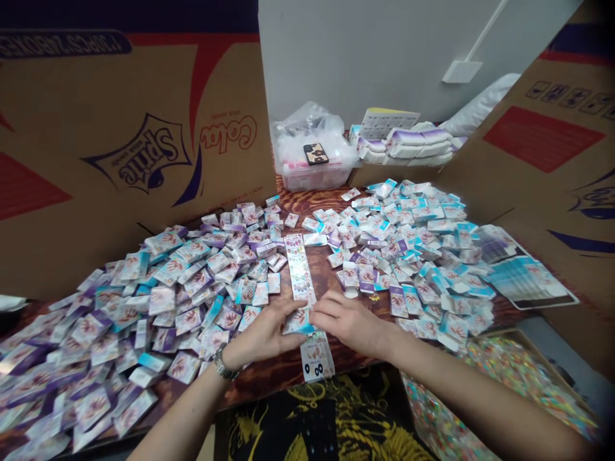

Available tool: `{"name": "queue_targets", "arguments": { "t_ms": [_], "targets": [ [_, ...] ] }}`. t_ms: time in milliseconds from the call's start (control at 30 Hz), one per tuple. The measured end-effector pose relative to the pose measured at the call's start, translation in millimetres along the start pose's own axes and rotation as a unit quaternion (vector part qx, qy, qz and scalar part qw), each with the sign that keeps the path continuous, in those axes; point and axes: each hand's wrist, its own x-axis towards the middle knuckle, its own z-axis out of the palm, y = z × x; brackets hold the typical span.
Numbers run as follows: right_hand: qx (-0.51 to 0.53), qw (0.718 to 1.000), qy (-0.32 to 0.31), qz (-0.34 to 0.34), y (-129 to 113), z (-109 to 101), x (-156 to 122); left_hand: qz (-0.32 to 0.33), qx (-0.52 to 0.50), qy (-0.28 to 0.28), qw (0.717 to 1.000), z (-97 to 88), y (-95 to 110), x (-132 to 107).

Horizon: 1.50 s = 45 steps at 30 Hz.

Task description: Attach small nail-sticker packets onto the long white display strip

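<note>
"What's between those hands?"

"A small box [298,322], blue-edged, right in front of the person, over the printed strip [298,266]. The left hand [269,330] has it between thumb and fingers. The right hand [348,322] has its fingers bunched at the near side; whether they're pinching, I can't tell from here."

"Which step is this, then?"

"I'd say that one box is being worked on or lined up against the strip. The next move seems to call for a steady left hold and light right fingertips, so the card doesn't crease."

"And around it?"

"Heaps either side on the surface [323,259]: the left pile [192,282] and the right pile [418,240]. Behind sits a plastic tub [314,181]; big cartons [144,96] wall both sides, and colourful wrapped pieces [509,390] lie low at right."
</note>
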Motion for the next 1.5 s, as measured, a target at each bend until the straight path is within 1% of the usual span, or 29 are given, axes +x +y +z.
{"name": "queue_targets", "arguments": {
  "t_ms": [33,67,133,233,333,400,433,467,500,567,633,667,733,833,900,1000,1067,1167,1233,1300,1400,1500],
  "targets": [
    [0.02,1.0,0.004,0.001,-1,0,0,0.009,0.031,0.001,0.999,1.8,1,-1],
    [0.047,0.999,0.015,0.014,-3,0,0,0.015,0.051,0.014,0.998,4.6,1,-2],
    [0.118,0.99,0.046,0.061,-7,1,0,0.019,0.069,0.065,0.995,12.6,1,-4],
    [0.202,0.963,0.103,0.149,-14,4,2,0.025,0.085,0.137,0.987,26.3,0,-6],
    [0.253,0.93,0.146,0.224,-18,7,5,0.038,0.108,0.176,0.978,37.2,-2,-8],
    [0.287,0.908,0.166,0.256,-20,10,6,0.035,0.116,0.199,0.973,42.1,-2,-8],
    [0.293,0.902,0.176,0.262,-21,12,5,0.03,0.118,0.21,0.97,44.0,-2,-9],
    [0.287,0.903,0.184,0.26,-21,14,5,0.027,0.12,0.22,0.968,45.6,-2,-9],
    [0.268,0.911,0.191,0.249,-22,15,4,0.026,0.123,0.23,0.965,47.0,-2,-9],
    [0.208,0.936,0.198,0.203,-24,18,3,0.027,0.131,0.244,0.96,49.4,-2,-9],
    [0.158,0.949,0.211,0.174,-26,19,2,0.028,0.143,0.252,0.957,50.9,-1,-9],
    [0.144,0.948,0.22,0.177,-28,19,2,0.027,0.149,0.254,0.955,51.3,0,-8],
    [0.135,0.941,0.23,0.209,-29,18,3,0.026,0.158,0.256,0.953,51.4,1,-8],
    [0.141,0.932,0.225,0.245,-30,15,4,0.031,0.169,0.26,0.95,51.2,2,-8],
    [0.156,0.932,0.221,0.243,-29,14,5,0.036,0.175,0.263,0.948,51.4,2,-9],
    [0.174,0.936,0.217,0.218,-27,14,4,0.041,0.178,0.262,0.948,52.6,2,-9],
    [0.185,0.935,0.207,0.221,-26,13,4,0.039,0.182,0.261,0.947,53.6,2,-10],
    [0.201,0.919,0.202,0.274,-25,13,5,0.036,0.201,0.266,0.942,55.4,1,-10],
    [0.19,0.909,0.208,0.306,-25,14,7,0.042,0.223,0.277,0.934,56.8,0,-9],
    [0.154,0.914,0.212,0.309,-26,15,9,0.052,0.243,0.293,0.923,58.1,-2,-9],
    [0.085,0.931,0.206,0.288,-28,17,12,0.061,0.259,0.317,0.91,59.7,-4,-7],
    [0.054,0.935,0.196,0.291,-29,21,13,0.067,0.261,0.328,0.906,61.3,-7,-6]
  ]
}}
